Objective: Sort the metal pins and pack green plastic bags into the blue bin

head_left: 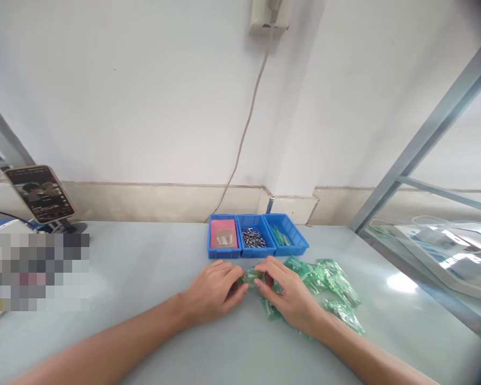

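Between my two hands is a small green plastic bag (pixel 250 276), pinched at its left end by my left hand (pixel 216 289) and at its right end by my right hand (pixel 284 291). The thumbs and forefingers of both hands are closed on it. What the bag contains is too small to make out. More green plastic bags (pixel 324 278) lie in a pile under and to the right of my right hand. Just beyond my hands stand a blue bin with small metal pins (pixel 253 238) and a blue bin with green bags (pixel 300 246).
A third blue bin (pixel 224 253) at the left holds a pink sheet and a small clear packet. A phone (pixel 42 193) leans on a stand at the far left of the grey table (pixel 144 256). A metal frame (pixel 385 187) rises at the right. A cable (pixel 248 115) hangs down the wall.
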`<move>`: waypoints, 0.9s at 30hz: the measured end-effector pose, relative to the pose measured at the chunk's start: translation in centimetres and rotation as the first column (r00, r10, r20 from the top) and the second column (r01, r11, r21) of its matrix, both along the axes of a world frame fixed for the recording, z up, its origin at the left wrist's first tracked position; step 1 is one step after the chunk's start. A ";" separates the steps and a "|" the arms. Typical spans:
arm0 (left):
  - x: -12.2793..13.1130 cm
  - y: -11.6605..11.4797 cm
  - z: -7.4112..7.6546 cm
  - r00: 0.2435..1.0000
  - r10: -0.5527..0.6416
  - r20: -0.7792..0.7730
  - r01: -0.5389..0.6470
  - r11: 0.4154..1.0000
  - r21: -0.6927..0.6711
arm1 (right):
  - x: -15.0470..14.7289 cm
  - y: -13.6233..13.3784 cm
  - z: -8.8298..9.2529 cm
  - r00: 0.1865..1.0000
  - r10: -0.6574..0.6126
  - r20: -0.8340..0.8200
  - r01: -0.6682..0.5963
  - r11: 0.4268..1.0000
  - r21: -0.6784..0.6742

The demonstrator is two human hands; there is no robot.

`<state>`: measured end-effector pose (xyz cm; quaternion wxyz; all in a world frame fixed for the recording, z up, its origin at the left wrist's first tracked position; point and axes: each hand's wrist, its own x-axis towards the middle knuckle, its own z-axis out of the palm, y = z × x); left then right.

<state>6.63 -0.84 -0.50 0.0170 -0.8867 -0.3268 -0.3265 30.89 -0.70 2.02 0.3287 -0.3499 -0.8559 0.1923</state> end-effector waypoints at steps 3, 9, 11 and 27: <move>0.0 0.0 -0.1 1.000 0.004 -0.002 -0.004 1.000 -0.003 | -0.1 0.0 0.1 1.000 0.001 0.002 -0.001 1.000 0.012; 0.0 -0.1 -0.1 1.000 -0.004 -0.005 0.004 1.000 -0.007 | 0.0 0.1 0.0 1.000 0.008 0.004 -0.008 1.000 0.011; 0.0 -0.1 -0.1 1.000 -0.003 -0.006 0.003 1.000 -0.004 | 0.0 0.1 0.0 1.000 0.009 0.005 -0.009 1.000 0.012; 0.0 -0.1 0.1 1.000 0.002 -0.007 -0.002 1.000 0.005 | 0.0 -0.1 0.1 1.000 0.018 0.015 -0.018 1.000 -0.020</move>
